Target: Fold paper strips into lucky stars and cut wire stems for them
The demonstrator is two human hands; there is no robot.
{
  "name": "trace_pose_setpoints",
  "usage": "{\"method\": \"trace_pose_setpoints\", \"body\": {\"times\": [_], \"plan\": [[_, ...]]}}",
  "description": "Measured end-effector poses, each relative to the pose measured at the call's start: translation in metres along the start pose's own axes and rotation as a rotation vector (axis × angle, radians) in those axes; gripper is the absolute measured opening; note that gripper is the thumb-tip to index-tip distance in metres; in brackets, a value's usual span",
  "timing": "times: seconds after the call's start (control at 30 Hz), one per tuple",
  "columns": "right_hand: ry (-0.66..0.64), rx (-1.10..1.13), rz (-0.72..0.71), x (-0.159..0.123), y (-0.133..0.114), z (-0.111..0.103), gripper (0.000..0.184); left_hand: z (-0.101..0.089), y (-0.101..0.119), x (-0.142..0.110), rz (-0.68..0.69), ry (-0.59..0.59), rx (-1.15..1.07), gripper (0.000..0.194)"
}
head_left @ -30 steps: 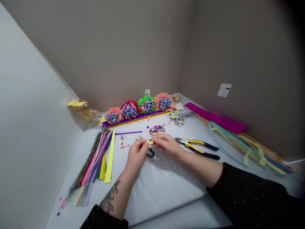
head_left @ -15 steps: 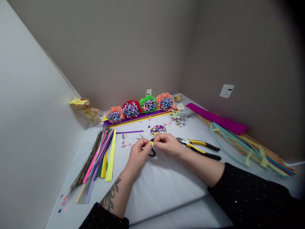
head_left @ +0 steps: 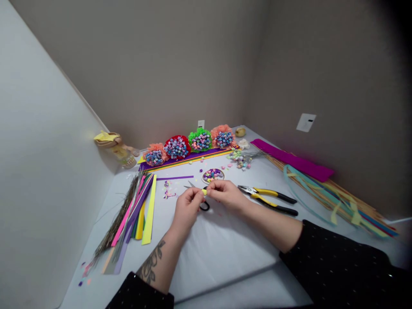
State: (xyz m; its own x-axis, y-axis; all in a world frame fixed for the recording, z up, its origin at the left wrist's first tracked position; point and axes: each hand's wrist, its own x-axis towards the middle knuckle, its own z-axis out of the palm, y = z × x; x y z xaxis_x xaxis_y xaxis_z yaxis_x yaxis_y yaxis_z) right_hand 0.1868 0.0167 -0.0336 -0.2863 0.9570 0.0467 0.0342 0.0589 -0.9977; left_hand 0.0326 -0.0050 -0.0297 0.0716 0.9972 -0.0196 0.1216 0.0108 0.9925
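Between the fingertips of both hands is a small yellow piece of folded paper (head_left: 204, 192). My left hand (head_left: 188, 207) pinches it from the left, my right hand (head_left: 226, 195) from the right; the fingers partly cover it. Under and behind the hands lie scissors with black handles (head_left: 205, 206), their blades pointing up and left, partly hidden. Just beyond my fingers sits a round dish (head_left: 213, 176) full of small purple, pink and yellow paper stars. Purple and pink paper scraps (head_left: 169, 194) are scattered left of the scissors.
Pliers with yellow and black handles (head_left: 273, 200) lie right of my right hand. Paper strips (head_left: 149, 214) and thin wires (head_left: 117, 219) spread at left. Several tissue-paper flowers (head_left: 201, 140) line the back. Sticks and ribbons (head_left: 334, 197) lie at right, under a magenta sheet (head_left: 294, 161).
Both hands stay in nearly the same place, still pinching the yellow paper. The view has shifted very slightly; nothing else has visibly moved.
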Motion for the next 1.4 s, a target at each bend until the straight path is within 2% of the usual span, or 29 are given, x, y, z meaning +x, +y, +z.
{"method": "trace_pose_setpoints", "body": {"times": [0.13,0.3,0.4,0.63,0.77,0.9,1.0,1.1,1.23,1.4], "plan": [[-0.017,0.01,-0.091,0.002,0.001,-0.005,0.015,-0.003,0.001,0.002,-0.029,-0.018,-0.028,0.022],[-0.065,-0.13,-0.256,0.004,0.001,-0.011,0.007,-0.004,0.002,0.002,-0.056,-0.061,-0.068,0.025],[-0.075,-0.201,-0.297,0.003,-0.001,-0.014,0.005,-0.005,0.002,0.002,-0.06,-0.073,-0.082,0.024],[-0.114,-0.12,-0.169,0.003,-0.002,-0.012,0.008,-0.005,0.005,0.001,-0.012,-0.048,0.007,0.021],[-0.117,-0.04,-0.155,0.004,-0.002,-0.011,0.014,-0.005,0.008,0.0,0.01,-0.036,0.071,0.02],[-0.159,0.019,-0.111,0.005,0.0,-0.012,0.025,-0.004,0.01,-0.002,0.129,0.021,0.234,0.019],[-0.152,-0.045,-0.107,0.005,0.003,-0.009,0.026,-0.003,0.011,-0.004,0.203,0.02,0.338,0.016],[-0.119,-0.146,-0.1,0.005,0.003,-0.007,0.019,-0.003,0.01,-0.004,0.221,0.026,0.347,0.016],[-0.113,-0.189,-0.102,0.004,-0.001,-0.007,0.013,-0.003,0.005,-0.004,0.212,0.025,0.325,0.017],[-0.133,-0.229,-0.093,0.005,-0.003,-0.009,0.015,-0.004,0.007,-0.002,0.162,0.008,0.269,0.016]]}}
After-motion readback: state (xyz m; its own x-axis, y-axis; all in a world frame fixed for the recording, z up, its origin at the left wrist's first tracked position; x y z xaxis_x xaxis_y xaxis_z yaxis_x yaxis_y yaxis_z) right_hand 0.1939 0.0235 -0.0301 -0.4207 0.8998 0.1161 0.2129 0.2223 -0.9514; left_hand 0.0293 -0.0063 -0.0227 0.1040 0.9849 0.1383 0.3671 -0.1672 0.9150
